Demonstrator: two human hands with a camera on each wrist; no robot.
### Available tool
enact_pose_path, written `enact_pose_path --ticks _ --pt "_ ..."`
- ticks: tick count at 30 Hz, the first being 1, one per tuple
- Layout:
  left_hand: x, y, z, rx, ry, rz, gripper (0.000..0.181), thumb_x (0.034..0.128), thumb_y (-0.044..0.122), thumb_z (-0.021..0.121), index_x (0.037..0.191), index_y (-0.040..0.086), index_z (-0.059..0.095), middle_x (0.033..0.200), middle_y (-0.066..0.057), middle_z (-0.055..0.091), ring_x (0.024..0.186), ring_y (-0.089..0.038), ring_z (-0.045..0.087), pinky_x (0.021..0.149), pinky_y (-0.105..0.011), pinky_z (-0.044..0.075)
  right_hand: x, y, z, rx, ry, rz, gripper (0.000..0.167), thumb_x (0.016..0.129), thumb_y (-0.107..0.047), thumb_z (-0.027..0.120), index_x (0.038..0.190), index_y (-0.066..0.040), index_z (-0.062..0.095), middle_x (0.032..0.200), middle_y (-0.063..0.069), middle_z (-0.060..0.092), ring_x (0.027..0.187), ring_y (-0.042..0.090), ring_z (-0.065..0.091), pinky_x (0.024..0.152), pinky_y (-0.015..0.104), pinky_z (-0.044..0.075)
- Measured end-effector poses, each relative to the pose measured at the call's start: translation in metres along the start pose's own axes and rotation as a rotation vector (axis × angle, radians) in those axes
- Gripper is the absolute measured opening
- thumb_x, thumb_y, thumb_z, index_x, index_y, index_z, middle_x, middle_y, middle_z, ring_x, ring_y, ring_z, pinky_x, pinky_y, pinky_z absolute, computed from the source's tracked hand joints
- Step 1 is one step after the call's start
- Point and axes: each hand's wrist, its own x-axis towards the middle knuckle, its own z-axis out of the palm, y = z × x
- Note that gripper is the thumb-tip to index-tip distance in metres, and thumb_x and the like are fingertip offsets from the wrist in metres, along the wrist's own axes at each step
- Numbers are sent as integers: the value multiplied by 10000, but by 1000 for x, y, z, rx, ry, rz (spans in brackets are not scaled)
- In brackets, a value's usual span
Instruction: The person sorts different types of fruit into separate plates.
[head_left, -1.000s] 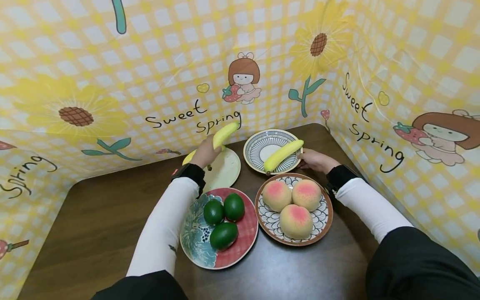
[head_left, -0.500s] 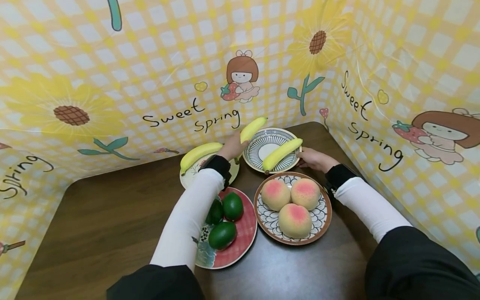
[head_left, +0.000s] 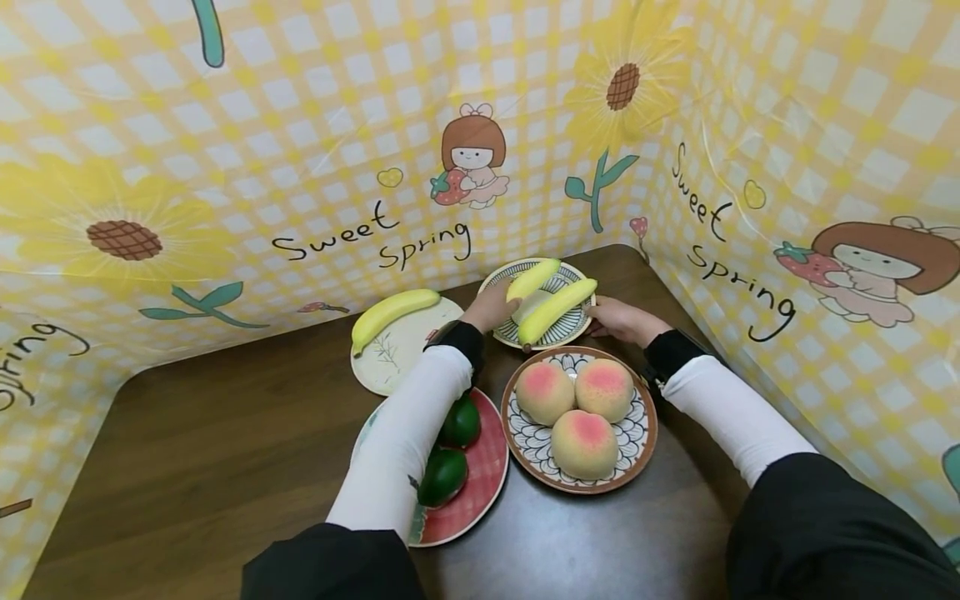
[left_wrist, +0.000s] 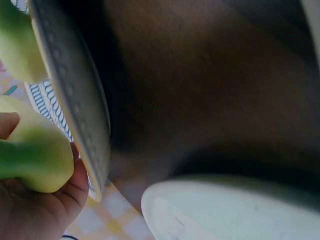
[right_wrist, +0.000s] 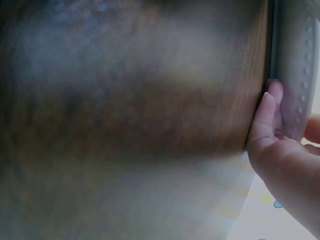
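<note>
My left hand [head_left: 491,307] grips a yellow banana [head_left: 534,279] at the left side of the striped plate [head_left: 573,327]. In the left wrist view, the fingers curl round the banana's greenish end [left_wrist: 47,155], close to the plate's rim. A second banana [head_left: 557,312] lies across that plate, parallel to the held one. Whether the held banana touches the plate, I cannot tell. At the plate's right edge, my right hand [head_left: 622,321] holds the rim. The right wrist view has its fingers [right_wrist: 264,117] under the plate's beaded side [right_wrist: 295,65] and the thumb above.
A cream plate [head_left: 375,375] with another banana [head_left: 390,317] stands at the back left. Nearer are a red-and-teal plate [head_left: 487,475] with dark green fruits [head_left: 442,477], partly under my left forearm, and a brown-rimmed plate [head_left: 647,450] with three peaches [head_left: 585,444]. Patterned cloth walls stand behind and right.
My left hand has carried the banana rightward from above the cream plate and down to the striped plate. The right hand has stayed at the rim. The view has shifted slightly.
</note>
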Motion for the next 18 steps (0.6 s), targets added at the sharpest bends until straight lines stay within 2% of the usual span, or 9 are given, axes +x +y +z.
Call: enact_pose_path --ticks 7,13,18 --pt "4 6 11 23 -44 -6 593 1092 241 460 1599 0 269 1607 -214 419 1488 -337 428 1244 -413 346 1 2 2 -7 10 -1 428 1122 -136 244 1475 96 313 916 -42 548 859 101 527 816 227 458" --pt "2 10 15 27 -55 -26 578 1095 248 464 1593 11 291 1586 -209 451 1464 -328 460 1228 -405 368 2 3 3 -4 16 6 411 1124 -138 241 1450 97 327 917 -40 546 851 92 525 805 217 461" --pt "4 10 16 48 -57 -3 590 1089 251 479 1591 3 295 1591 -210 444 1471 -335 450 1235 -406 361 1 2 2 -1 20 6 424 1125 -140 238 1461 105 321 906 -47 553 838 82 526 799 212 461"
